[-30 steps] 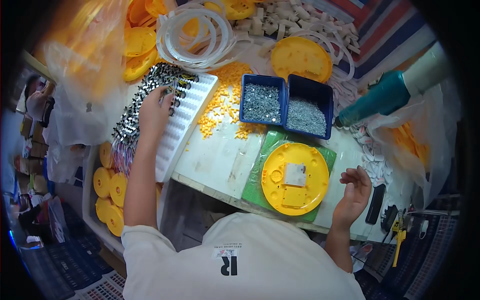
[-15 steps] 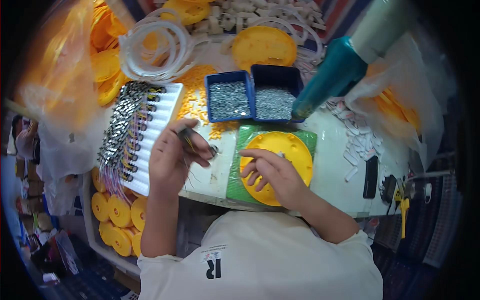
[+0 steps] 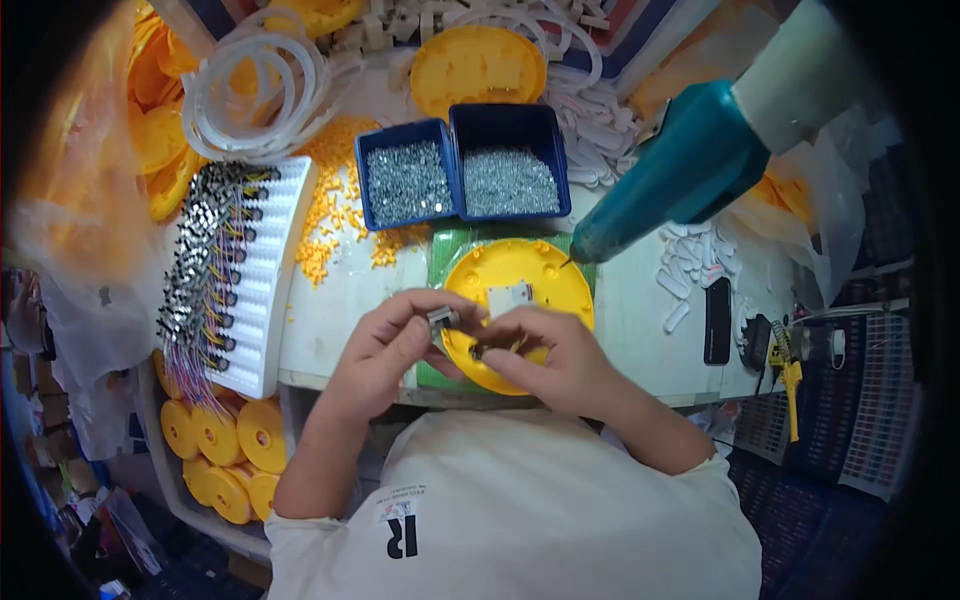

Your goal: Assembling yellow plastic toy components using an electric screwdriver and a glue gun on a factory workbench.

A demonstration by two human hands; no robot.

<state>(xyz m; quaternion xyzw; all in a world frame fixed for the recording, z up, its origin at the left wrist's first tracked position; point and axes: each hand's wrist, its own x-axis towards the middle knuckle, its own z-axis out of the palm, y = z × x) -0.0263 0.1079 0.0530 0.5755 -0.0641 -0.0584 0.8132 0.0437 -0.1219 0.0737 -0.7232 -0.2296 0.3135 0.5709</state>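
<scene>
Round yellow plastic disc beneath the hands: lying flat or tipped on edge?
Flat: the disc lies on the green mat, its broad face up with a white block on it.

On the far side of the table (image 3: 640,345), loose translucent rings (image 3: 238,148) lie near a bulging clear plastic bag (image 3: 75,310), with white blocks (image 3: 400,28) along the back and a large yellow disc (image 3: 478,70) behind the blue bins (image 3: 510,205). Small yellow pieces (image 3: 313,256) are scattered left of the bins, while flat white pieces (image 3: 680,285) lie to the right near a black oblong object (image 3: 717,322) and a yellow-handled tool (image 3: 791,388). Below the table's left end, a pale crate (image 3: 215,532) holds stacked round yellow parts (image 3: 217,437), and a striped sheet (image 3: 640,40) shows at upper right.
</scene>
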